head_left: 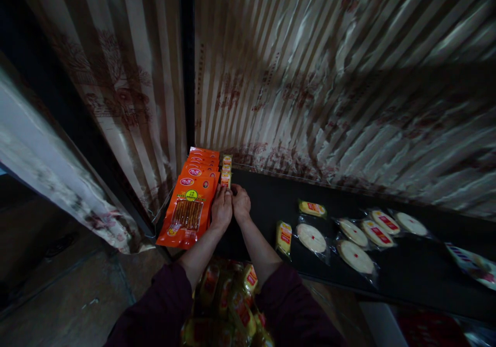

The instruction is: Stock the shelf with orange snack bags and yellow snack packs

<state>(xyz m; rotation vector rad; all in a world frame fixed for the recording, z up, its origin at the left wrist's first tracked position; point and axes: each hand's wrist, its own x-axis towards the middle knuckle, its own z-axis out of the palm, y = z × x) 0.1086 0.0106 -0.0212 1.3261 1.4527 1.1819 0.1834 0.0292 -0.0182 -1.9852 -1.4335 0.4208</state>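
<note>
A wrinkled, printed curtain [290, 88] backs a flat black shelf [267, 197]. Glossy orange pouches [201, 185] overlap at its corner. The left hand [221, 210] and right hand [241, 203] meet alongside, fingers curled; whether they grip anything I cannot tell. Film-wrapped discs [312, 237] lie rightward. Small yellow packets [226, 177] line up beside the pouches, the nearest partly covered.

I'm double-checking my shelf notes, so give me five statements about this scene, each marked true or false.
1. The left hand and right hand are close together. True.
2. Orange packets sit right of the yellow row. False: the orange packets sit left of the yellow row.
3. Round discs lie on the black shelf. True.
4. The backdrop is plain. False: the backdrop has stripes and prints.
5. Both sleeves are dark. True.
</note>
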